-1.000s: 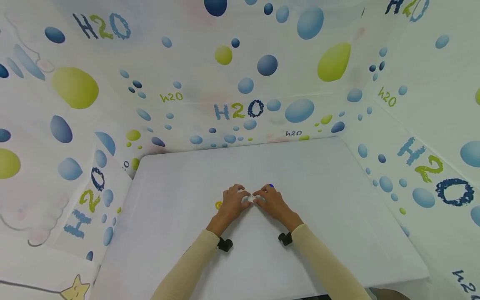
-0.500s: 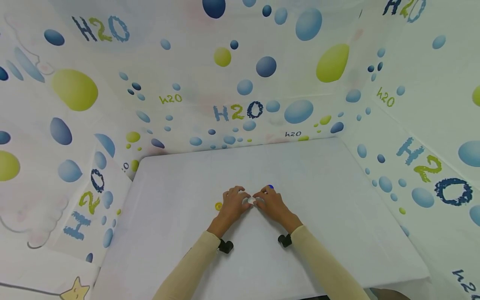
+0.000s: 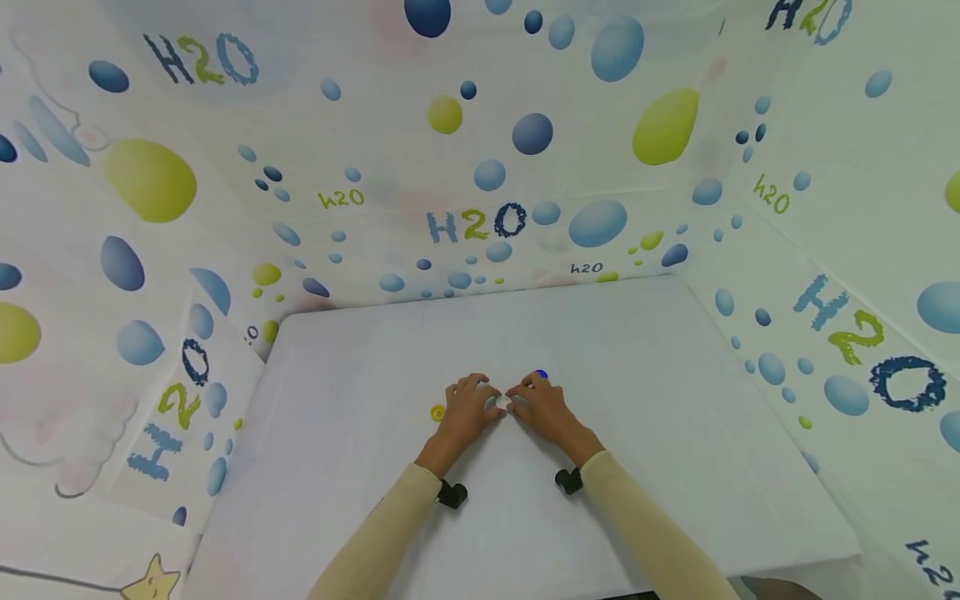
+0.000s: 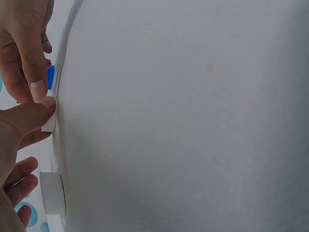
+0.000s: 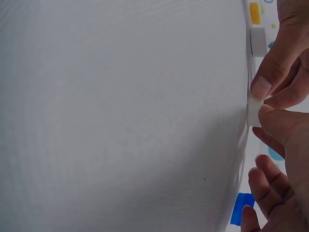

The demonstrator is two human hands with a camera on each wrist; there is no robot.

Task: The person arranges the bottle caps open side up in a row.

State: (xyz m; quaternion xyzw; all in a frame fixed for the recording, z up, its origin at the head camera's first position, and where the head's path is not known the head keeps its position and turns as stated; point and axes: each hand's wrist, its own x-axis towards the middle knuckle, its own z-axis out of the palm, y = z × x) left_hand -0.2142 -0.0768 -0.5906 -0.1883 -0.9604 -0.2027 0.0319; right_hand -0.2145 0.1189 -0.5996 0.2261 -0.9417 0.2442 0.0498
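My left hand (image 3: 467,410) and right hand (image 3: 546,410) meet over the middle of the table, thumbs and forefingers pinching a small white roll-like piece (image 3: 502,403) from both sides. In the left wrist view, this white piece (image 4: 49,124) stands on edge at the surface, partly covered by my thumbs. The other fingers of each hand are bent and loosely spread. Just left of my left hand lies a yellow ring-shaped roll (image 3: 433,410). A blue roll (image 3: 541,374) sits beyond my right fingers, partly hidden. Another white roll (image 4: 52,193) stands near my left fingers.
A white cloth covers the table (image 3: 360,358). Patterned walls (image 3: 375,125) with bubbles and lettering stand close behind and on both sides. Each wrist carries a small black camera (image 3: 452,494). In the right wrist view, the yellow roll (image 5: 255,13) lies past the second white roll (image 5: 258,41).
The head view has shifted very slightly. Both hands stay almost in place on the white piece, and a little more of the blue roll shows past my right fingers.
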